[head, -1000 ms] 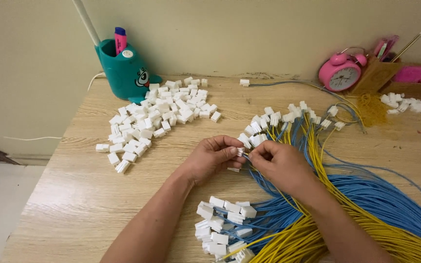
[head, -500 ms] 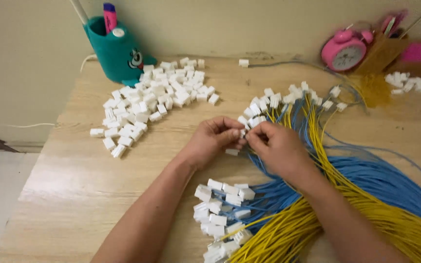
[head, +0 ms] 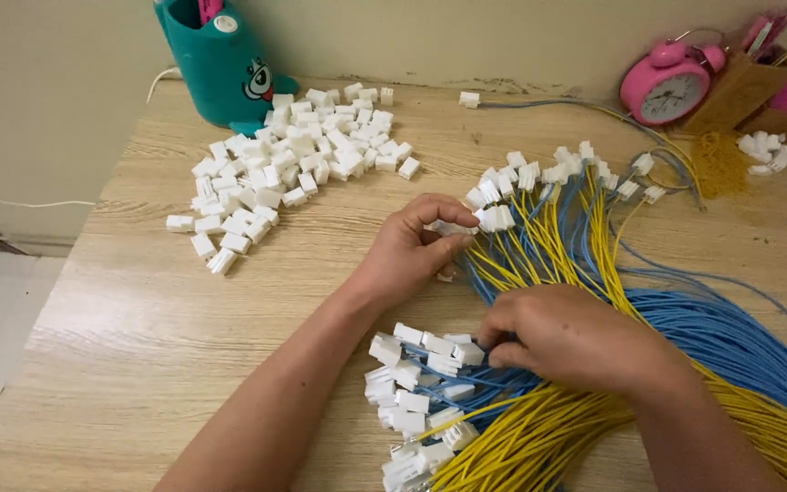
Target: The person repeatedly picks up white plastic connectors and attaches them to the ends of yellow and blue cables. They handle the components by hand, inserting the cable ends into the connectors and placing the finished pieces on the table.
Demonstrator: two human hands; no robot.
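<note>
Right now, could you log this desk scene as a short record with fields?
Surface: pale wooden table
Left hand: pinching a small white plastic connector
Right hand: resting on the blue and yellow wire bundle, fingertips at its white-capped ends
Loose parts: pile of white plastic housings
Back edge: teal pen holder, pink alarm clock

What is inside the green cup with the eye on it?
The teal cup stands at the table's back edge. Something pink sticks out of its top, next to a small white round piece. The cup's wall hides whatever sits deeper, and the picture's edge cuts off the pink thing's top.
</note>
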